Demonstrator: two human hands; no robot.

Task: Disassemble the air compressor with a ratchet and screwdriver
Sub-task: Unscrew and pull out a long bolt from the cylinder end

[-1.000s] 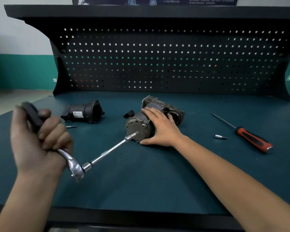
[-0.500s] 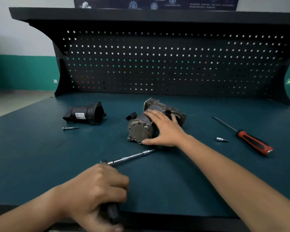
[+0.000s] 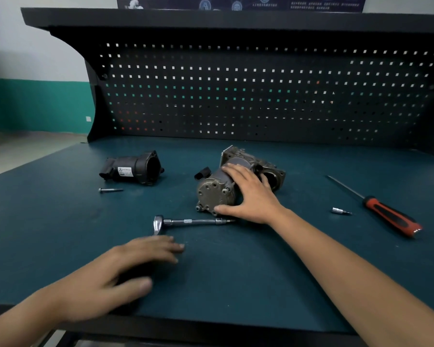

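The grey metal air compressor [image 3: 212, 194] lies on its side mid-bench, its round end cap facing me. My right hand [image 3: 251, 194] grips its motor body, fingers over the top and thumb under the end cap. The ratchet [image 3: 186, 222] lies flat on the mat just in front of the compressor, with its extension and bit pointing right toward my right wrist. My left hand [image 3: 125, 269] hovers blurred over the ratchet's black handle, fingers stretched out, hiding most of the handle. The red-and-black screwdriver [image 3: 386, 216] lies at the right.
A black removed housing [image 3: 133, 169] lies at the back left, with a long loose bolt [image 3: 110, 190] in front of it. A small socket bit [image 3: 340, 211] lies left of the screwdriver. The pegboard [image 3: 261, 96] closes the back; the bench's front edge [image 3: 211, 329] is near.
My left hand swung the ratchet off the compressor's end cap, laid it down on the mat and opened over its handle. My right hand stayed on the compressor.
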